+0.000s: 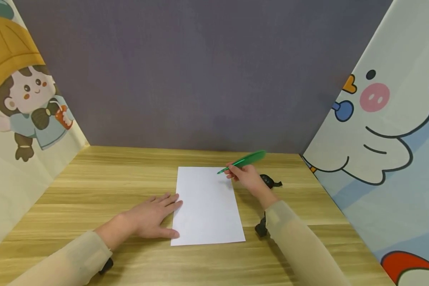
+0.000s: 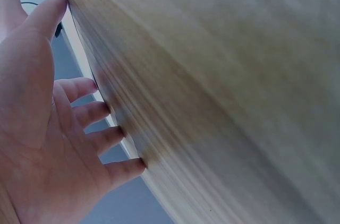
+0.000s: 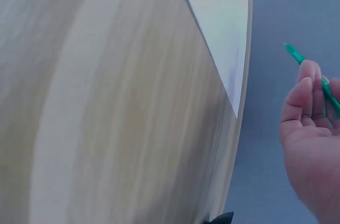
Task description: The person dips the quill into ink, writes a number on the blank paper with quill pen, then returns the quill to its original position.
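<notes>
head view, right hand [image 1: 248, 178] pinching green pen [image 1: 244, 161]

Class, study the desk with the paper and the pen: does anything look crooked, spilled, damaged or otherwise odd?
Nothing stands out. The white sheet lies flat and unmarked on the wooden desk, the left hand rests flat at its edge, and the right hand holds the green pen above the sheet's far corner.

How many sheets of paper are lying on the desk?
1: a white sheet of paper lies mid-desk, the left hand flat on its left edge. Any sheet stacked exactly beneath it would be hidden.
</notes>
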Motion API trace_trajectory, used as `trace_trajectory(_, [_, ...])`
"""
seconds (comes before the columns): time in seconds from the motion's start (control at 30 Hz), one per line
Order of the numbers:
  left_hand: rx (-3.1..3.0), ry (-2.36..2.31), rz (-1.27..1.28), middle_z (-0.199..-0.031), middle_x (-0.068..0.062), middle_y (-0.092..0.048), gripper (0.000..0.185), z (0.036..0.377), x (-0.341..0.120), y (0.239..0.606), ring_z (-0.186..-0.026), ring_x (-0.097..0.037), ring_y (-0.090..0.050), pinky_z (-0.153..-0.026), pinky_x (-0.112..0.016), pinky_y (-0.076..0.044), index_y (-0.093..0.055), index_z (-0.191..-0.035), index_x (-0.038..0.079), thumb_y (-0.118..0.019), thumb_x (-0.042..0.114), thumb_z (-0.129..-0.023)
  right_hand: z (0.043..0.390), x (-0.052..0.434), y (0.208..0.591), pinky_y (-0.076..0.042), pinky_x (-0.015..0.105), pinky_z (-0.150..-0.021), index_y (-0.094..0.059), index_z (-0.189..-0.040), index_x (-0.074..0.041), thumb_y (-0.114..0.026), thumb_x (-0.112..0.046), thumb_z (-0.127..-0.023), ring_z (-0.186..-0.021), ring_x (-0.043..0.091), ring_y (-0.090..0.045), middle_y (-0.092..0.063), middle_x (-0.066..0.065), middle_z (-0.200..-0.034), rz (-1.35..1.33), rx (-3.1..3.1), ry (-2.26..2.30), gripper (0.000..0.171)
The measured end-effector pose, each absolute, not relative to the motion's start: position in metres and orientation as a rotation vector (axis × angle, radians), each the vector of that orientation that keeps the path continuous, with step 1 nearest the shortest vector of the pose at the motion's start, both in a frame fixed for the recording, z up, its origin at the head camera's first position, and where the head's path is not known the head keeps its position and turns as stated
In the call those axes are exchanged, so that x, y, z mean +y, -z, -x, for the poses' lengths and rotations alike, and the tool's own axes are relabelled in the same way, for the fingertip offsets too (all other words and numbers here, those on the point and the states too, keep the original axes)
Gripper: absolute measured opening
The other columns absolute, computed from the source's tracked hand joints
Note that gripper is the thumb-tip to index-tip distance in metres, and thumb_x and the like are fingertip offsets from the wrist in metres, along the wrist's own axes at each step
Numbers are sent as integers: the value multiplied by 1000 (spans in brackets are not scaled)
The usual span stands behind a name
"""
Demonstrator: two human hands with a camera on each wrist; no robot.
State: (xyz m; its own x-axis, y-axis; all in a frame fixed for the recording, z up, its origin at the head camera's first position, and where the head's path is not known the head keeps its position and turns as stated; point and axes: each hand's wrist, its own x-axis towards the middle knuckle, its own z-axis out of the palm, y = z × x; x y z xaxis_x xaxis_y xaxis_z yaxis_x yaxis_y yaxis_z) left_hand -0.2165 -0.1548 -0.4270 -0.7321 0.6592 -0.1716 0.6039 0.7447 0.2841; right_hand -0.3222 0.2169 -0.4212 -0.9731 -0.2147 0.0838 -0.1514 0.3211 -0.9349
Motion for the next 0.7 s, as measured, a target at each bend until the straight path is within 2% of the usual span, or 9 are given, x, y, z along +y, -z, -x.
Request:
trace_trajectory(0.13, [2683,-305,-986,-182,-16,-27,105,217,-155,428,-168,-45,-25,-131,-72,-28,-35,-173,11,-61,80,-98,325,211,421,-61,29,-81,-68,-140,9,-58,-20,-116,-90,11,-75,-80,23,-118,351,2507,1772,39])
trace_trajectory(0.23, [2680,-309,-984,-182,-16,-27,105,217,-155,428,-169,-44,-24,-131,-72,-28,-35,-173,11,-61,80,-98,327,207,421,-59,24,-77,-69,-138,8,-58,-19,-116,-90,11,-75,-80,22,-117,356,2510,1779,36])
trace_trajectory(0.4, [2684,-312,-988,-182,-16,-27,105,217,-154,428,-168,-45,-25,-131,-73,-28,-36,-173,11,-62,79,-98,330,202,423,-59,24,-77,-68,-138,9,-57,-19,-116,-90,11,-75,-81,21,-116,369,2506,1776,38])
trace_trajectory(0.6, [2686,-316,-985,-182,-16,-28,104,216,-153,427,-168,-45,-24,-131,-73,-28,-36,-173,10,-62,79,-98,332,197,424,-60,30,-80,-71,-136,4,-58,-19,-116,-90,12,-75,-81,20,-116,371,2510,1776,33])
trace_trajectory(0.7, [2685,-319,-985,-182,-16,-28,104,216,-153,427,-168,-46,-25,-130,-74,-28,-36,-172,10,-63,78,-98,334,196,425,-60,29,-79,-69,-139,6,-58,-19,-116,-89,12,-75,-81,20,-116,377,2505,1774,36])
